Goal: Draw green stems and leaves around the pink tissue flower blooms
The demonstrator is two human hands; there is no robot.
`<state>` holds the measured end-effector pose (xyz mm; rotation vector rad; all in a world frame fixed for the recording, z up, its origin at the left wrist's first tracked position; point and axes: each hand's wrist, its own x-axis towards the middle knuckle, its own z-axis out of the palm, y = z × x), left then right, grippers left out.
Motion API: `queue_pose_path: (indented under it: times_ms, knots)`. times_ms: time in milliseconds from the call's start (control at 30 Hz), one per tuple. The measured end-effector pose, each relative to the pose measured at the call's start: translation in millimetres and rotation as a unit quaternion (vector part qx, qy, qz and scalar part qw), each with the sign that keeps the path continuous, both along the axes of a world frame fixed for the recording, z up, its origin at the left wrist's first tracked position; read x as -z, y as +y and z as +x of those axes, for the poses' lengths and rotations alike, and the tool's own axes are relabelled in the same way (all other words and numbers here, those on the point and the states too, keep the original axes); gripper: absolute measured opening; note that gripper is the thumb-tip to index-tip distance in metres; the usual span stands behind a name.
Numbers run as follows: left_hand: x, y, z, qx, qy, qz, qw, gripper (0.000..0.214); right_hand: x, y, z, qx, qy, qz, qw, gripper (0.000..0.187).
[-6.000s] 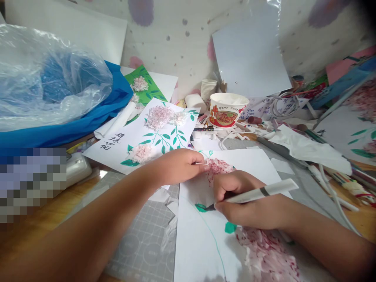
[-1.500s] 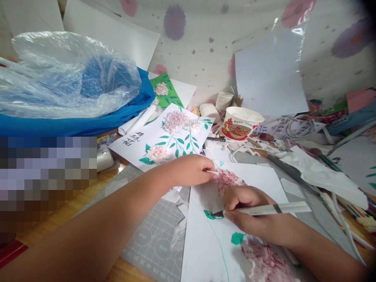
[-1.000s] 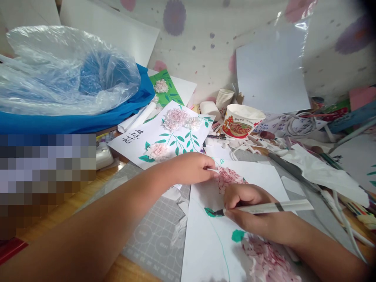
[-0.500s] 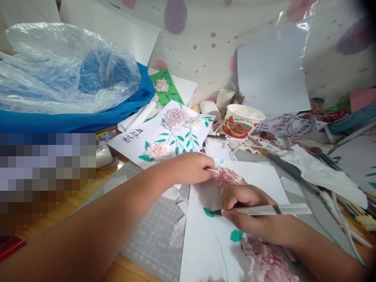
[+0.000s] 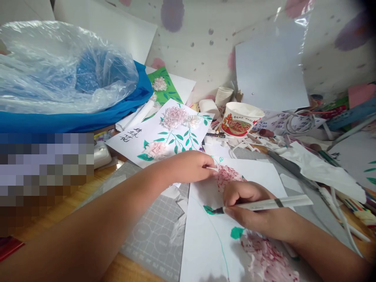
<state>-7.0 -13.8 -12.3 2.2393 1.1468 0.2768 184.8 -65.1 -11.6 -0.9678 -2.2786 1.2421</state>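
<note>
1. Right hand (image 5: 252,213): closed around a white marker (image 5: 273,203), its tip on a green leaf (image 5: 209,210) of the white sheet (image 5: 264,172) beneath.
2. Left hand (image 5: 190,166): fingertips pinched on a small white strip (image 5: 212,169) at the sheet's edge.
3. Pink paper flower (image 5: 225,175) lies between both hands.
4. Flower card (image 5: 141,141) and paper bowl (image 5: 241,121) lie beyond them.

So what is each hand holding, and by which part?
Right hand grips the marker low on its barrel, by the tip, which rests on a green leaf. Left hand pinches one end of a white strip beside the flower.
</note>
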Motion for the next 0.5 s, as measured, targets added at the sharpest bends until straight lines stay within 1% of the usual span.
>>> queue_pose_path:
  times_ms: [233, 500]
  knots:
    - [-3.9, -1.8, 2.7, -0.003, 0.017, 0.005, 1.0, 0.026, 0.1, 0.2, -0.1, 0.003, -0.005, 0.021, 1.0, 0.013]
    - [-7.8, -3.0, 3.6, -0.006, 0.03, 0.007, 1.0, 0.026, 1.4, 0.1, 1.1, -0.016, -0.007, 0.038, 0.999, 0.014]
